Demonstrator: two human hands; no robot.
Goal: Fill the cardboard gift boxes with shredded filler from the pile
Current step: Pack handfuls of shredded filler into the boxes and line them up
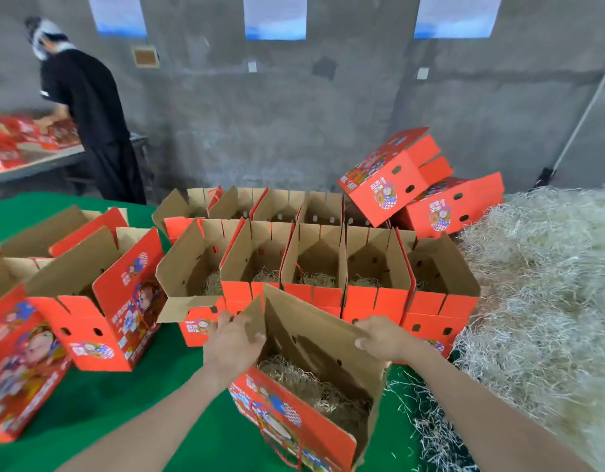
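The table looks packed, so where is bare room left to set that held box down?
The largest bare green cloth lies between the held box and the red boxes at left. A smaller strip shows behind those, far left. Crowded: the open box rows ahead and the shredded filler pile at right.

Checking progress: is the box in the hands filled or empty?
Partly filled: the box holds shredded filler at its bottom, walls bare above.

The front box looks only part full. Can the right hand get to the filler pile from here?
Probably yes. The filler pile lies open just beside the right hand, with no box between them. That hand grips a flap of the front box, so it would have to let go first.
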